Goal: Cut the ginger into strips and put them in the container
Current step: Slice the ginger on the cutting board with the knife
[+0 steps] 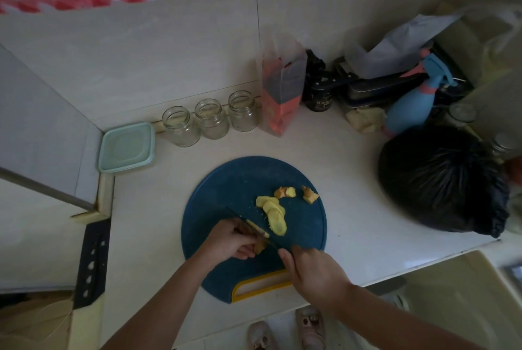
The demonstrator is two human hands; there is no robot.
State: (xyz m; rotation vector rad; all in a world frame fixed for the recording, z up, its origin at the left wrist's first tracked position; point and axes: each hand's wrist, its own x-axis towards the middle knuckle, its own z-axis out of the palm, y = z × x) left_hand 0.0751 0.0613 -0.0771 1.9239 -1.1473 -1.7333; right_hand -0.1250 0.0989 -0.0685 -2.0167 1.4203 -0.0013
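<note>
Right hand point(313, 270) fingers curled round knife point(240, 218) | left hand point(228, 239) fingers curled, holding ginger piece point(260, 247) on cutting board point(226, 188)

Bare counter point(163, 183) between cutting board point(226, 180) and lidded container point(126, 147); jars point(211, 118) behind; black sack point(443, 180) close at right

just one view here: a wide-angle cam on the person's head, aimed forward and steeply down, nearly straight over the counter point(353, 180). It sits close, so the cutting board point(226, 188) lands mid-frame, the wall point(169, 53) curves across the top and the shoes point(310, 327) peek in at the bottom edge
</note>
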